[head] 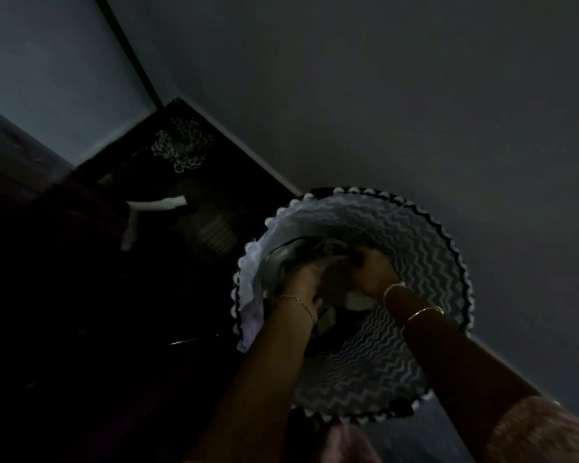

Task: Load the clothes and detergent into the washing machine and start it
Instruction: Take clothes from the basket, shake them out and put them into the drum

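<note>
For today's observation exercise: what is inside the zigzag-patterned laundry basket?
Inside the basket lie crumpled clothes, dim and partly pale. The left hand and right hand reach in and cover much of them; what lies underneath cannot be seen.

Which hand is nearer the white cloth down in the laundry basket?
Right. The right hand sits directly above the white cloth, apparently touching it. The left hand is off to its left inside the basket, on darker clothes.
</note>
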A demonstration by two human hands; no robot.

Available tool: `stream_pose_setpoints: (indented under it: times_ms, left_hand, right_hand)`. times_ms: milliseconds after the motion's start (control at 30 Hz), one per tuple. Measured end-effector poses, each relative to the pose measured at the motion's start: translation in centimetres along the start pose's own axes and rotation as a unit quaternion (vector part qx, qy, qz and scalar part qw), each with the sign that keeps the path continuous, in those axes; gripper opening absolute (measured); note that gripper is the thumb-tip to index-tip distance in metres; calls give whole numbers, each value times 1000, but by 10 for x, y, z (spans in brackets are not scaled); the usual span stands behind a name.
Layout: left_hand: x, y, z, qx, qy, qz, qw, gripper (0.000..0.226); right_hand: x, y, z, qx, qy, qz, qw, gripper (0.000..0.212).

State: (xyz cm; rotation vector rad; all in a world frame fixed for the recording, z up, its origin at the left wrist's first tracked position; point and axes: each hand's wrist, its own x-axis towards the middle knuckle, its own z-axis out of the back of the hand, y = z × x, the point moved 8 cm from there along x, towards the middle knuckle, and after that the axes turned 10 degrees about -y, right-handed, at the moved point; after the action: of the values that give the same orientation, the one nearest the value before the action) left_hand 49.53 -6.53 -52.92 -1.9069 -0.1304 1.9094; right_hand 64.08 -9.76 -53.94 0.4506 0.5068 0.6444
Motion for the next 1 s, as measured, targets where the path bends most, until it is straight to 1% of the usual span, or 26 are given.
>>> stream_pose_setpoints:
  times_ms: [100, 167, 233, 300, 367, 433, 533, 633, 667, 733, 800, 867, 933, 1000]
  left_hand:
    - [-56, -3, 11, 7, -14, 14, 1000, 16]
    - [-99, -9, 19, 23, -14, 11, 1000, 16]
    - [-144, -15, 26, 40, 6, -2, 999, 19]
    - [-188, -20, 37, 68, 27, -30, 997, 28]
    - [-230, -26, 49, 87, 37, -64, 993, 43]
    - [-267, -32, 62, 117, 43, -97, 988, 53]
    - [-308, -36, 78, 119, 69, -112, 984, 51]
    - [-344, -44, 84, 110, 109, -127, 980, 49]
    - [-356, -48, 83, 98, 127, -131, 978, 49]
    - [-381, -58, 77, 52, 181, -134, 973, 51]
    - [-407, -71, 69, 15, 227, -144, 963, 55]
    - [-428, -85, 67, 5, 228, -182, 956, 63]
    - [-448, -95, 70, 0, 221, -216, 951, 56]
    - [-467, -101, 72, -8, 244, -237, 940, 51]
  right_hand:
    - [-48, 36, 43, 13, 39, 16, 999, 34]
    - [-77, 59, 76, 20, 46, 17, 999, 34]
    - [-104, 78, 112, 44, 40, 3, 998, 33]
    - [-130, 96, 151, 86, 20, -16, 996, 28]
    - [-152, 119, 192, 132, -6, -23, 991, 20]
    - [-170, 146, 232, 195, -23, -30, 980, 18]
    - [-189, 179, 287, 244, -60, -20, 968, 23]
    - [-204, 218, 333, 285, -80, 21, 955, 16]
    - [-208, 228, 347, 297, -88, 26, 950, 14]
    - [-216, 247, 371, 328, -104, 31, 938, 20]
    - [-222, 258, 386, 377, -96, 18, 921, 22]
    - [-232, 267, 399, 436, -80, 3, 897, 21]
    - [-244, 275, 411, 484, -61, 2, 873, 18]
    - [-257, 286, 426, 508, -53, 23, 859, 12]
